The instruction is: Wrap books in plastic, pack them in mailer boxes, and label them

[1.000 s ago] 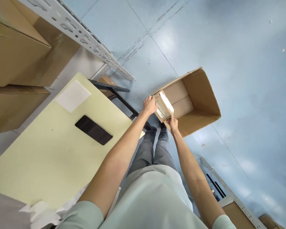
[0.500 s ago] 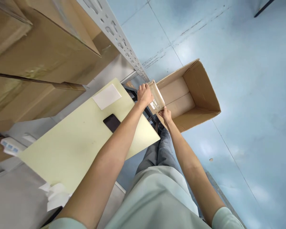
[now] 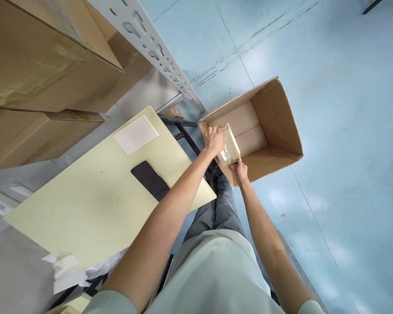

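Between my two hands is a small taped cardboard box [image 3: 229, 148], with shiny clear tape on its face. My left hand [image 3: 214, 140] is closed on its left edge, and my right hand [image 3: 240, 171] grips its lower right corner. The small box is over the near side of a large open cardboard box [image 3: 277, 120] on the floor. Inside the large box, the visible part of the bottom is bare, with a seam across it; the near part is hidden by my hands and the small box.
A pale yellow tabletop [image 3: 85, 192] on my left carries a dark phone [image 3: 150, 179] and a white sheet [image 3: 136, 134]. Beyond it, large cartons [image 3: 52, 65] are stacked behind a perforated metal upright [image 3: 157, 50]. Crumpled white paper [image 3: 68, 270] hangs by the table's near edge.
Both hands have carried the small box to the right and slightly down in view, from beside the table's edge to over the large box's opening. The view has shifted slightly.
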`<state>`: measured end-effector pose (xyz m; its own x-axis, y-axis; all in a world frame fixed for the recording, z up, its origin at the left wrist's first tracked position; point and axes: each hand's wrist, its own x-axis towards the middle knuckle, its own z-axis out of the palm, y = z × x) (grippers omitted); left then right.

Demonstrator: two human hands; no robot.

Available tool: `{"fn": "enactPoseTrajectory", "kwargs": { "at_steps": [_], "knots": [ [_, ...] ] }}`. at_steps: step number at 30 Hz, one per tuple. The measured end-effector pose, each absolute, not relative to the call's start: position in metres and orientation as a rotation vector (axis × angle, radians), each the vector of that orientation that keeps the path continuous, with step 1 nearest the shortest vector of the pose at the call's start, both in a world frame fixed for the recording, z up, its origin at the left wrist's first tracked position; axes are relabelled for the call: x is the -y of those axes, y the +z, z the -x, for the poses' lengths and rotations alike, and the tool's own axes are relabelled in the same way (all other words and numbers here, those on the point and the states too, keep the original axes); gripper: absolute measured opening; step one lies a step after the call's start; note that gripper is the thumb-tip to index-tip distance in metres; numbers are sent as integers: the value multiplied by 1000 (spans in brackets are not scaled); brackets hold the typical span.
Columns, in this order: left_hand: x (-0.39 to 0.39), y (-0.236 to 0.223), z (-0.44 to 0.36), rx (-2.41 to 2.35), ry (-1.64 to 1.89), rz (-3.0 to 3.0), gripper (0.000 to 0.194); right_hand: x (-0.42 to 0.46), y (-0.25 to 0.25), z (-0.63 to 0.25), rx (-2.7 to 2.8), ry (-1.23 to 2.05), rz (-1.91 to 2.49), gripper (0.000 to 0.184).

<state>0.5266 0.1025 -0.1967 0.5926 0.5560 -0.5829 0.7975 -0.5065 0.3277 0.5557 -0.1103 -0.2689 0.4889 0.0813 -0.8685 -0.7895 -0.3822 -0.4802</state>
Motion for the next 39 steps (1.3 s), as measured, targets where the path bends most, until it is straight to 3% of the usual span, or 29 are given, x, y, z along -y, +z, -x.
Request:
{"fn": "enactPoseTrajectory", "kwargs": {
  "at_steps": [9, 17, 23, 27, 30, 39],
  "knots": [
    [-187, -215, -494, -1262, -614, -2240, 45, 29, -290, -526, -512, 1252, 1561, 32],
    [-171, -212, -499, -1225, -636, -2180, 43, 48, -279, -523, -514, 1205, 1629, 36],
    [-150, -218, -504, -1167, -682, -2047, 50, 66, -283, -541, -570, 1128, 1796, 37],
    [-159, -217, -507, -1201, -632, -1969, 70, 55, -286, -552, -597, 1207, 1648, 26],
    [-163, -204, -503, -1248, -519, -1967, 79, 44, -281, -559, -622, 1264, 1609, 28],
    [-127, -106, -471, -1250, -215, -2052, 72, 51, -212, -567, -576, 1380, 1562, 17]
  ]
}}
